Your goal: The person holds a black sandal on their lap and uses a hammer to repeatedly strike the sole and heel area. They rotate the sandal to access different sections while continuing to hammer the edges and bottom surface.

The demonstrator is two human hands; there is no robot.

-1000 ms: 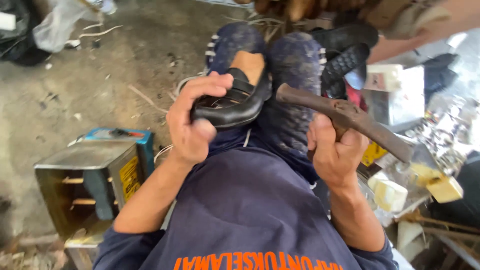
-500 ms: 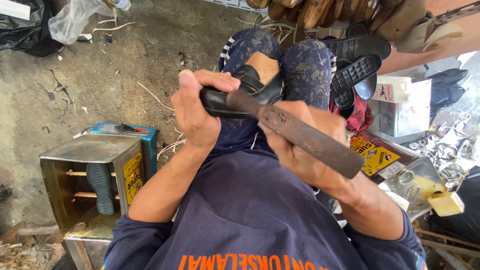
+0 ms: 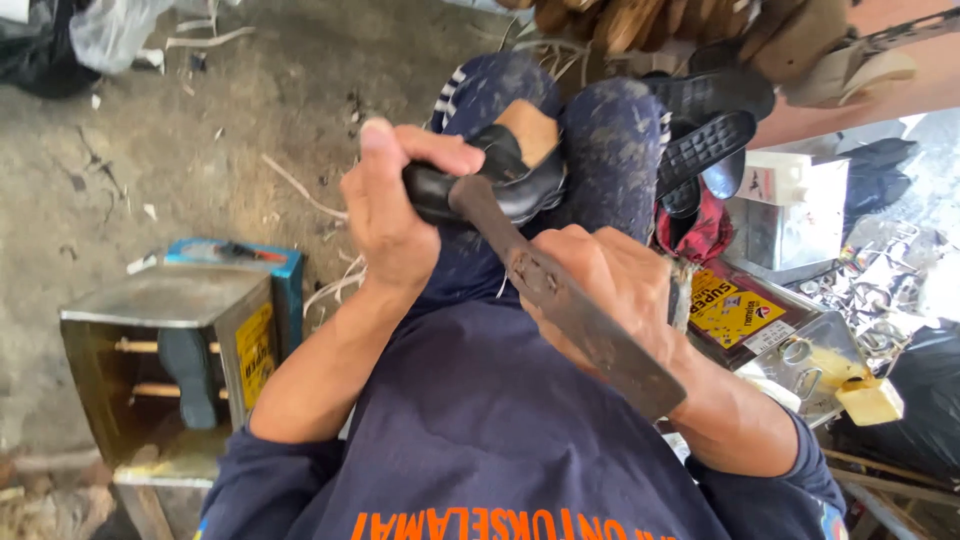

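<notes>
We hold the black shoe (image 3: 500,185) on our knees, near 12 o'clock of the view, with the left hand (image 3: 395,215) closed firmly around its heel end. The right hand (image 3: 610,285) is closed around a rusty hammer (image 3: 560,300), and its head meets the shoe just beside the left fingers. To do this well, we think the left hand should keep the shoe pressed steady against the knees, and the thumb should stay away from the hammer head. Short, controlled blows seem better than big swings, because the two hands are very near. At 8 o'clock a metal box (image 3: 160,310) stands on the floor, and at 4 o'clock a yellow tin (image 3: 735,310) lies.
</notes>
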